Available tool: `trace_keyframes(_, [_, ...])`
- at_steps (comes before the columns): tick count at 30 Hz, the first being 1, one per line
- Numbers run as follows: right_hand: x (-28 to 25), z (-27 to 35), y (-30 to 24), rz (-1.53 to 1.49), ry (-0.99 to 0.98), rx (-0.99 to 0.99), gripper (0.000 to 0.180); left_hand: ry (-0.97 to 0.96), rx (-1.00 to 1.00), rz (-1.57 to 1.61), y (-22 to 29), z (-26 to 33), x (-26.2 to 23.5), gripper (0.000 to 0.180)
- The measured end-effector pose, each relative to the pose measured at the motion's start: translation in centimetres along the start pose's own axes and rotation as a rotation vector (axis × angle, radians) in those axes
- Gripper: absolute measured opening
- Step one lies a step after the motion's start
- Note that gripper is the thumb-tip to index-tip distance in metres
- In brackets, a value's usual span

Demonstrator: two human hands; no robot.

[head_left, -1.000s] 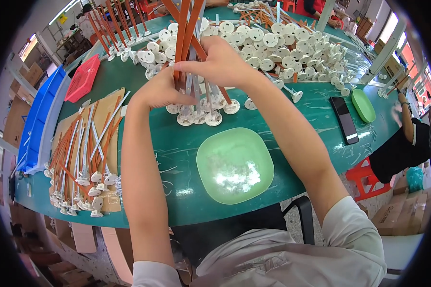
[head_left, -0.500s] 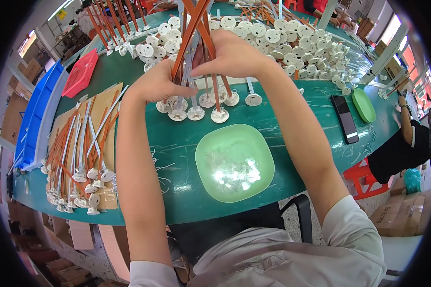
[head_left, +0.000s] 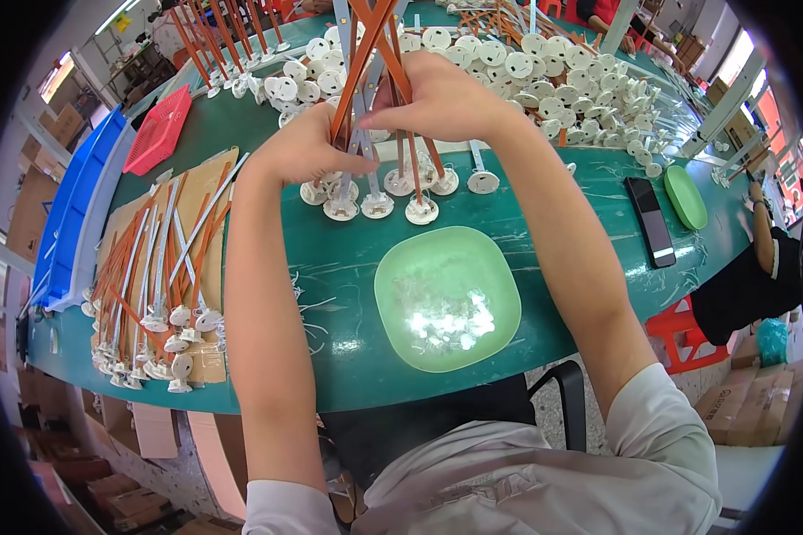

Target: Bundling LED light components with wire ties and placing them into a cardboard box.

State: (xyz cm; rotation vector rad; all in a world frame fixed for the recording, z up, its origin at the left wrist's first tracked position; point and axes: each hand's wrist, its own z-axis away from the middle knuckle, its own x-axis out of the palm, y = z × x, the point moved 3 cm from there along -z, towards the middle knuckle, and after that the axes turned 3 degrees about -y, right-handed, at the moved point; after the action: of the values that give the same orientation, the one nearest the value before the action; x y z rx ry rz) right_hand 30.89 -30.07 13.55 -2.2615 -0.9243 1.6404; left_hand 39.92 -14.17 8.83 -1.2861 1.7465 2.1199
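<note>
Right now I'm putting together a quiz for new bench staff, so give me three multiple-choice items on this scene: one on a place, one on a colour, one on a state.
1. Where does the green bowl sit?
A. On the table, in front of the person, nearer than the hands
B. On the blue bins
C. On the cardboard sheet

2. What colour is the flat basket at the table's far left?
A. Yellow
B. Red
C. White

3. How is the bundle of rods held?
A. Lying flat on the table
B. Upright, gripped by both hands, white round feet down
C. Hanging from a hook

Answers:
1 A: the bowl lies on the green table, below the left hand and right hand.
2 B: its mesh is plainly red.
3 B: both hands close round the orange and white rods, feet on the table.
</note>
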Motion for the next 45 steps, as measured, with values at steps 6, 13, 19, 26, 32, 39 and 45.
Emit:
trace_keyframes(6, [-0.1,0.0,0.1,-0.027,0.002,0.045,0.037,-0.027,-0.005,-0.011,0.1,0.0,0.1,0.037])
trace_keyframes(13, [-0.1,-0.1,0.4,-0.026,0.019,0.042,0.036,-0.035,-0.025,-0.002,0.4,0.1,0.1,0.032])
trace_keyframes(19, [0.0,-0.3,0.6,-0.021,-0.032,0.024,0.043,-0.027,0.003,0.016,0.3,0.0,0.1,0.032])
trace_keyframes(26, [-0.2,-0.2,-0.9,-0.367,0.052,-0.006,0.048,0.04,0.153,0.028,2.3,0.6,0.0,0.05])
trace_keyframes(32, [-3.1,-2.2,-5.3,-0.419,0.261,-0.181,0.085,0.195,0.199,0.241,6.8,0.8,0.1,0.042])
trace_keyframes(39, [-9.2,-5.2,-10.9,-0.281,0.29,-0.252,0.093,0.401,0.221,0.449,11.3,1.4,-1.4,0.024])
trace_keyframes(45, [-8.7,-6.0,-15.4,0.376,-0.141,-0.246,0.067,0.473,0.339,0.681,12.7,1.4,-0.8,0.015])
